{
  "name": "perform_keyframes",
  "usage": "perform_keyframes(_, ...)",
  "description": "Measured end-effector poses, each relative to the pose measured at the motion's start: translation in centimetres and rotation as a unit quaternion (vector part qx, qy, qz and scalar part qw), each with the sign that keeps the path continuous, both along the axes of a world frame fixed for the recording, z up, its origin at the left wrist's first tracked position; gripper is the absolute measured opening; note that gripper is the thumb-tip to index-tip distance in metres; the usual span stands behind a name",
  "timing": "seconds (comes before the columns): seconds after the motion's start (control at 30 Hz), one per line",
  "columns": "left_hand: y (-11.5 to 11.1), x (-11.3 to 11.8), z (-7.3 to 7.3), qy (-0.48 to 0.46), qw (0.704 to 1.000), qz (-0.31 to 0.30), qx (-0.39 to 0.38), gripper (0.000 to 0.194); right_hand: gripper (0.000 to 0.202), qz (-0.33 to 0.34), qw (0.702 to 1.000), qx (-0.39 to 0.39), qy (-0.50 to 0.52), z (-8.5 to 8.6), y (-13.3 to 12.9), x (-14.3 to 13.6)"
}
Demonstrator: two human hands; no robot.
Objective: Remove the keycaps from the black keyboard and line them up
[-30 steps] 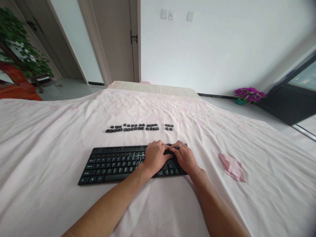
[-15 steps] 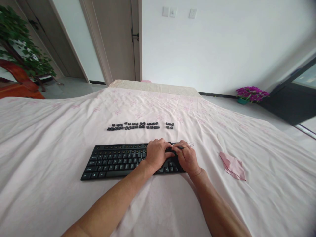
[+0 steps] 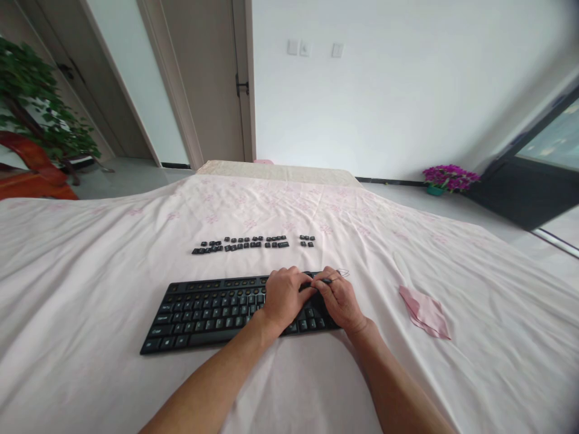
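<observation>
A black keyboard [image 3: 199, 324] lies on the pink flowered cloth, with bare switch spots along its upper rows. Over its right part, my left hand [image 3: 284, 296] is closed, thumb and fingertips pinched together against the right fingers; whatever they hold is hidden. My right hand [image 3: 339, 300] rests over the number-pad end, closed around a wire keycap puller [image 3: 344, 273], whose thin loops stick out beyond the knuckles. The fingertips of both hands meet just above the keys. Behind the keyboard, loose black keycaps [image 3: 246, 245] stand in two rows, with a smaller group [image 3: 307, 237] to the right.
A folded pink cloth [image 3: 425, 312] lies to the right of the keyboard. The bedspread [image 3: 90, 271] is wrinkled. Farther off are a wooden chair [image 3: 34, 166], a leafy plant [image 3: 40, 102], a door [image 3: 203, 84] and a pot of purple flowers [image 3: 450, 178].
The camera has tilted up slightly, so everything sits lower in view. My fingertips have drawn together over the keyboard's right part; the keycap rows look the same.
</observation>
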State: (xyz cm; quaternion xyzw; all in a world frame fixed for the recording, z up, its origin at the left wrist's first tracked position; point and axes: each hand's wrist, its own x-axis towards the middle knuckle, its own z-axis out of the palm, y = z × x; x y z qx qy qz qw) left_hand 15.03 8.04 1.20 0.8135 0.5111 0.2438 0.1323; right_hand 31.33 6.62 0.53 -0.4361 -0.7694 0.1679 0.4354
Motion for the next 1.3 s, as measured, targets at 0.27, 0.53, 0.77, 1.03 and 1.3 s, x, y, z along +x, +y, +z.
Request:
perform_keyframes(0.27,0.1,0.2,0.5,0.060,0.997,-0.043,0.027,0.030,0.029,-0.040,0.997,-0.052,0.045,0.2,0.1,0.4)
perform_keyframes(0.53,0.5,0.0,0.4,0.086,0.994,-0.063,0.038,0.022,0.036,-0.067,0.992,-0.092,0.057,0.4,0.2,0.5)
perform_keyframes(0.77,0.3,0.4,0.9,0.123,0.987,-0.072,0.072,0.016,0.035,-0.069,0.991,-0.086,0.073,0.4,0.1,0.4)
perform_keyframes(1.03,1.3,0.3,0.9,0.116,0.990,-0.059,0.061,0.018,0.035,-0.199,0.963,-0.069,0.166,0.0,0.2,0.9)
perform_keyframes(1.3,2.1,-0.4,1.5,0.108,0.989,-0.063,0.077,0.017,0.035,-0.200,0.964,-0.078,0.155,-0.3,0.4,0.9)
